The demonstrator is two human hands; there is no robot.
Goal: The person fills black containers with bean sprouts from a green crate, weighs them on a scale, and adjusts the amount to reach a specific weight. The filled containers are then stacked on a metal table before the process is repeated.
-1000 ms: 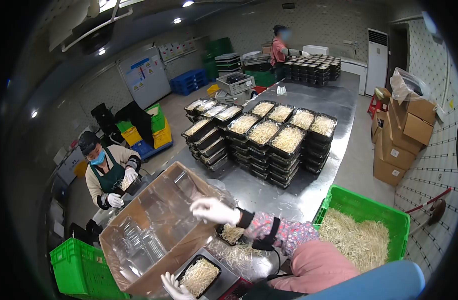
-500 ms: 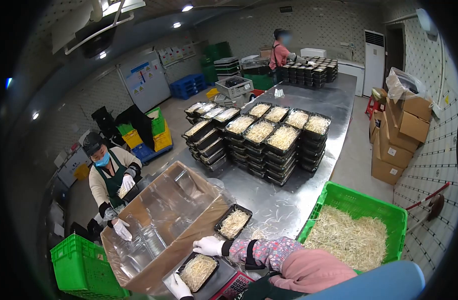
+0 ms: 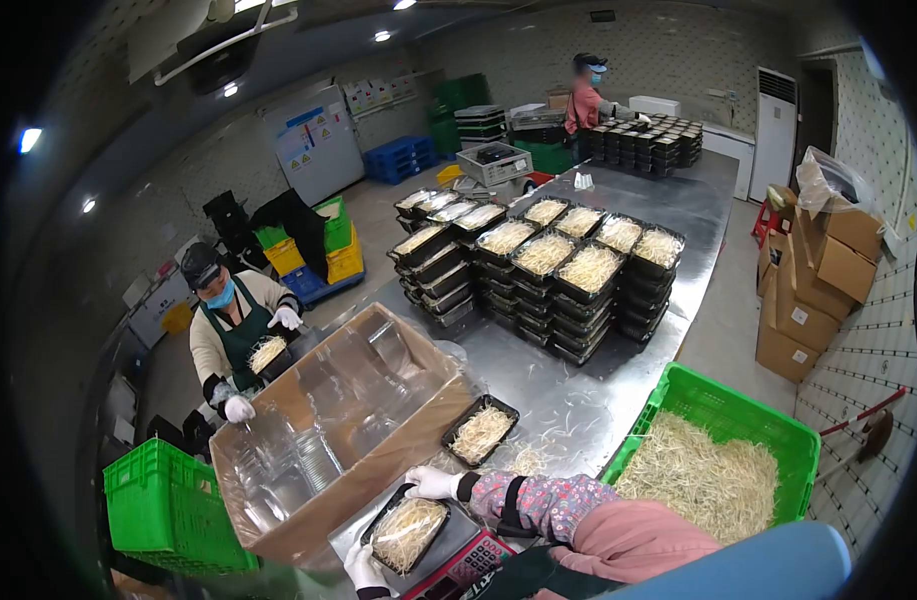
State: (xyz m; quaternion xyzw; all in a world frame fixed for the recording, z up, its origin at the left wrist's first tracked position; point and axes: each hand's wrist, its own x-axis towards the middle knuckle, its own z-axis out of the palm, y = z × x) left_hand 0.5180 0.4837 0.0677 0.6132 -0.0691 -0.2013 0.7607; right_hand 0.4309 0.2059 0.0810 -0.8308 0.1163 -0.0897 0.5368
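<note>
A black plastic tray of bean sprouts (image 3: 408, 536) sits over the metal plate of a scale (image 3: 475, 558) with a red keypad. My left hand (image 3: 364, 562), in a white glove, grips the tray's left edge. At its upper corner, the gloved fingers of my right hand (image 3: 434, 483) close on the rim. Just beyond my right hand, a second filled tray (image 3: 480, 431) rests on the steel table, with loose sprouts beside it. Left of the scale stands a cardboard box (image 3: 398, 431) lined with plastic, holding stacked clear lids (image 3: 318, 458).
A green crate of sprouts (image 3: 795, 440) stands at the right. Stacked filled trays (image 3: 548, 252) occupy the middle of the steel table (image 3: 618, 375). Across the box, a co-worker (image 3: 240, 325) holds a tray; another person (image 3: 584, 105) works at the far end. Cartons (image 3: 813, 290) lean by the right wall.
The whole view has shifted slightly. My right hand's fingertips have come onto the tray's upper rim. The co-worker's hand has risen out of the lid box, and their other hand has lifted off their tray.
</note>
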